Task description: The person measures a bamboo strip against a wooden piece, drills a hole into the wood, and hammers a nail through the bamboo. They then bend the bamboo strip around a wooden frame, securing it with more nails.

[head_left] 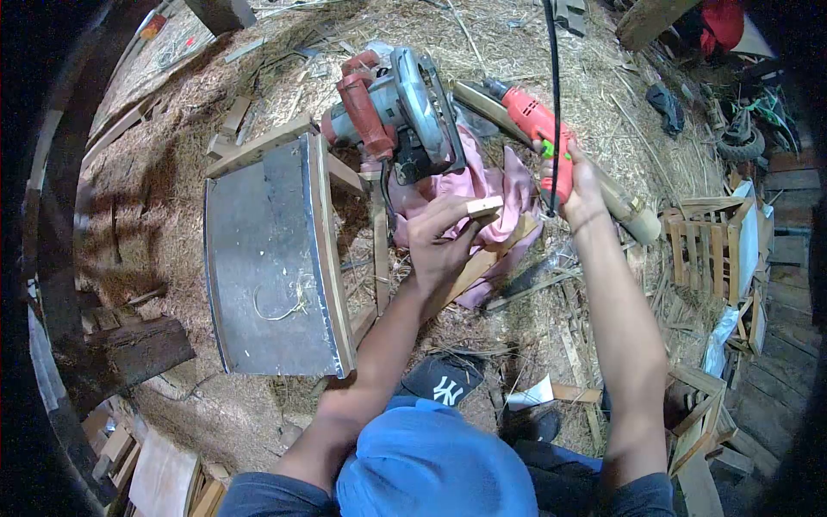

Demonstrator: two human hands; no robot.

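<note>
My right hand (583, 183) is wrapped round the grip of a red power drill (532, 119), whose chuck points up and to the left. In my left hand (438, 241) a small pale piece of wood (485, 206) is pinched, with a dark spot on its end. Just beyond that hand a circular saw (398, 112) with red handles rests by a crumpled pink cloth (517, 185). A long wooden pole (620, 200) lies beneath the drill and my right wrist. To the left of my left forearm stands a wooden frame with a dark panel (267, 250).
Straw and wood shavings (482, 43) cover the ground. A black cap (444, 376) lies close to me. Slatted wooden crates (711, 250) stand on the right, with a small wheel (741, 145) behind. A black cable (554, 60) hangs across the view.
</note>
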